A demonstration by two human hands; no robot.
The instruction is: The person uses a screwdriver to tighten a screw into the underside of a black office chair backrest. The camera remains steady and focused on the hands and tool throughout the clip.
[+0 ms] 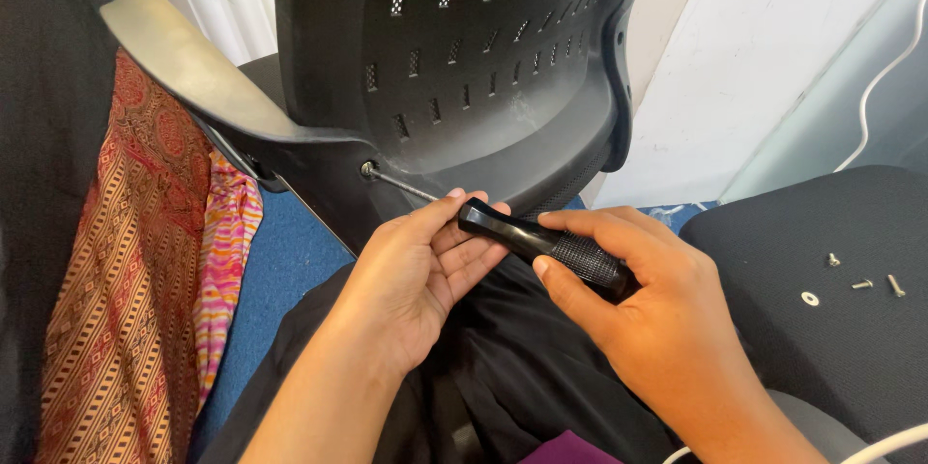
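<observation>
The stiff, light screwdriver (541, 242) handled best by its textured handle, where the right hand (638, 300) kept a closed grip while the left hand (425, 261) pinched its front end.

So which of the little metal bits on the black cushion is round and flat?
The washer, the leftmost and lowest of the four. It is a flat ring with a hole; the three screws beside it are long or stubby.
</observation>
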